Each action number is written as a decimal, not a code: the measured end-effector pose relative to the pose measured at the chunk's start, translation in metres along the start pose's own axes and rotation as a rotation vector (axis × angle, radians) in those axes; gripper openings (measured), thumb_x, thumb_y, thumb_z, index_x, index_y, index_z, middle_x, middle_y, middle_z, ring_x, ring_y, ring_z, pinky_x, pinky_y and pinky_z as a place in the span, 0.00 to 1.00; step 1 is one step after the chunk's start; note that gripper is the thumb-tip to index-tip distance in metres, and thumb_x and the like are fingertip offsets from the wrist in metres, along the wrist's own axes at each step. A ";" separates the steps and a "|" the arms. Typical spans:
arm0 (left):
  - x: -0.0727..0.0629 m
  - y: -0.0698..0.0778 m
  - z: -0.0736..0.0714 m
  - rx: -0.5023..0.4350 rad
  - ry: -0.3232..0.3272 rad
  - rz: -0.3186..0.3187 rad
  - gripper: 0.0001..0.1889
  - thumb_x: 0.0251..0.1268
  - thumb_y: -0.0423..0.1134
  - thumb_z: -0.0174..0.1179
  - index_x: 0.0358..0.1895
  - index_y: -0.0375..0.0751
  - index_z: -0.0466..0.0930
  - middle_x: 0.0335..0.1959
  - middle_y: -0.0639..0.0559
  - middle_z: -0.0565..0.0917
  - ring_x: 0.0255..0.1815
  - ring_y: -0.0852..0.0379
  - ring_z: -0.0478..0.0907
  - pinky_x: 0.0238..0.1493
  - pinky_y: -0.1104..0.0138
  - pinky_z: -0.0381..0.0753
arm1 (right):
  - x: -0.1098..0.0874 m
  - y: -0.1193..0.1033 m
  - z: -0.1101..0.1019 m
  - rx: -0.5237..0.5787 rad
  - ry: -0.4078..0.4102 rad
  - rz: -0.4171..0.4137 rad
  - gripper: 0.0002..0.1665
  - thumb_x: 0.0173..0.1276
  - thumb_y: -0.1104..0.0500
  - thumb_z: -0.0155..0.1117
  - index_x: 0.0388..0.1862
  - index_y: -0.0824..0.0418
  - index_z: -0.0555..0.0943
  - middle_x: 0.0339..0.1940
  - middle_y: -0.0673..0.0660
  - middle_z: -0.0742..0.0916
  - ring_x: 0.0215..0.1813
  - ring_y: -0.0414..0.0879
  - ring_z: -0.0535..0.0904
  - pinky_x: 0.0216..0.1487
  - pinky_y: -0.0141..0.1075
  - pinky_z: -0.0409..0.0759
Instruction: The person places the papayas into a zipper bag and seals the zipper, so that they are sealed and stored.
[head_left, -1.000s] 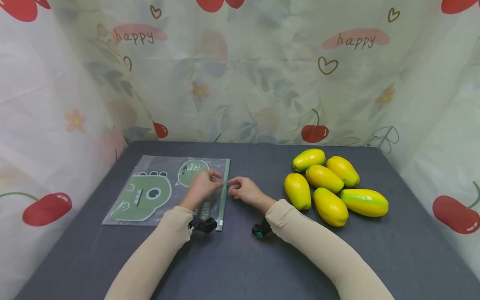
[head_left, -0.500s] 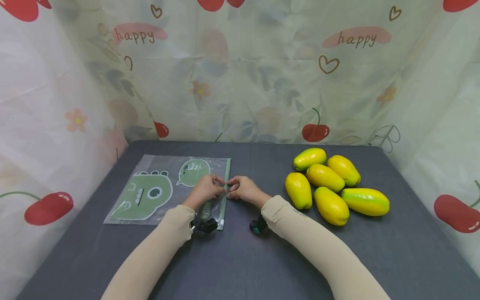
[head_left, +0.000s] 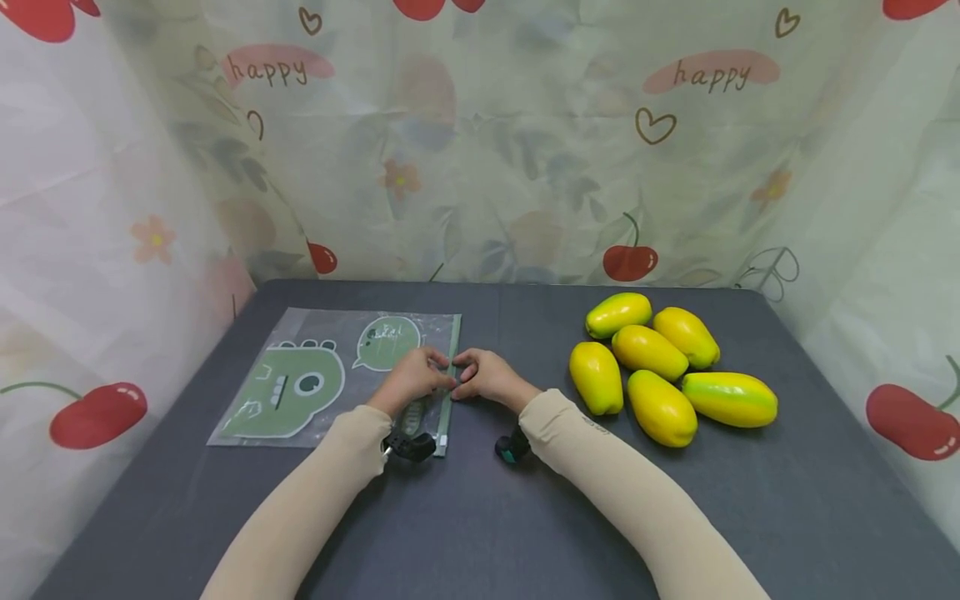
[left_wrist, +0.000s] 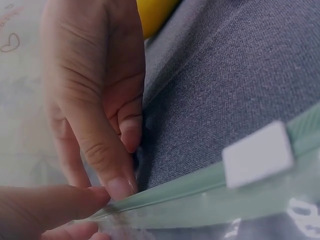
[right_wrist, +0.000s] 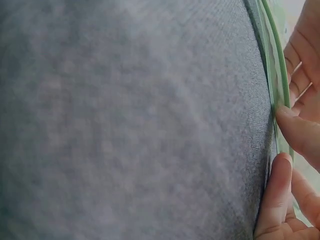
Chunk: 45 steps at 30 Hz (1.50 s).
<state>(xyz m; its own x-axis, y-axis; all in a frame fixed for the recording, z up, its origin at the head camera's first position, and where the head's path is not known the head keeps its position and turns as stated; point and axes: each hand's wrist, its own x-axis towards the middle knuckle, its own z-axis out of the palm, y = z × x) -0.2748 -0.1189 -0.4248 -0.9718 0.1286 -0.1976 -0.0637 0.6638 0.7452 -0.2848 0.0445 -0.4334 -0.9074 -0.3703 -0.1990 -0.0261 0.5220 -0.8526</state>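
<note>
Nearest, right of the bag, small dark marks on the right sleeve (head_left: 622, 450) cannot be read. The clear bag (head_left: 292, 400) lies on the dark grey surface (head_left: 480, 517), a white slider (head_left: 442, 442) at the near end of its green strip (head_left: 456, 333). Over the bag, the left hand (head_left: 411, 379) has its grip pinched on that strip; the right hand (head_left: 493, 379), at the bag's right edge, pinches it close beside. Lettering in the bag's green bubble print (head_left: 387, 343) is too small to read. Well right of the bag sit six yellow fruits (head_left: 649, 353). Behind the bag, a patterned cloth (head_left: 480, 92) reads "happy" twice.
</note>
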 end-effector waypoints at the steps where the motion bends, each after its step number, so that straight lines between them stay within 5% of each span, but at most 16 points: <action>1: 0.000 0.000 0.000 0.002 -0.001 -0.003 0.20 0.54 0.39 0.69 0.50 0.37 0.77 0.34 0.45 0.84 0.27 0.56 0.77 0.27 0.68 0.76 | 0.000 0.000 0.000 -0.008 0.000 -0.003 0.35 0.51 0.68 0.75 0.60 0.64 0.76 0.32 0.54 0.81 0.29 0.42 0.75 0.30 0.30 0.77; 13: 0.001 0.002 -0.001 0.046 0.027 -0.022 0.20 0.50 0.39 0.70 0.47 0.35 0.78 0.28 0.47 0.82 0.27 0.56 0.77 0.27 0.68 0.77 | -0.003 -0.003 0.004 -0.044 0.002 -0.030 0.36 0.51 0.66 0.76 0.60 0.62 0.76 0.28 0.51 0.78 0.28 0.42 0.73 0.30 0.30 0.74; 26: -0.002 0.010 -0.011 0.033 0.022 -0.039 0.19 0.48 0.28 0.58 0.48 0.33 0.78 0.20 0.49 0.82 0.19 0.60 0.79 0.23 0.70 0.77 | -0.003 -0.006 0.006 0.022 -0.001 -0.016 0.35 0.51 0.67 0.74 0.61 0.62 0.76 0.28 0.52 0.78 0.26 0.42 0.72 0.28 0.30 0.76; 36: -0.013 0.037 -0.032 0.108 0.100 0.040 0.20 0.50 0.31 0.59 0.51 0.33 0.79 0.27 0.44 0.85 0.21 0.58 0.81 0.24 0.70 0.77 | -0.002 -0.003 0.004 0.074 -0.007 -0.009 0.30 0.57 0.63 0.72 0.60 0.63 0.76 0.27 0.52 0.81 0.28 0.41 0.77 0.32 0.33 0.80; 45: -0.032 0.058 -0.063 0.159 0.188 0.039 0.20 0.57 0.34 0.59 0.55 0.37 0.79 0.35 0.43 0.86 0.29 0.53 0.84 0.26 0.66 0.77 | -0.003 -0.004 0.004 0.084 0.006 0.026 0.30 0.58 0.63 0.71 0.61 0.62 0.75 0.28 0.53 0.83 0.28 0.42 0.78 0.31 0.33 0.80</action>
<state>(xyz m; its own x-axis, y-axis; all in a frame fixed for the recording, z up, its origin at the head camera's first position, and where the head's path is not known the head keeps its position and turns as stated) -0.2613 -0.1307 -0.3352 -0.9989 0.0266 -0.0377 -0.0035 0.7706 0.6374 -0.2804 0.0404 -0.4318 -0.9099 -0.3523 -0.2189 0.0329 0.4648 -0.8848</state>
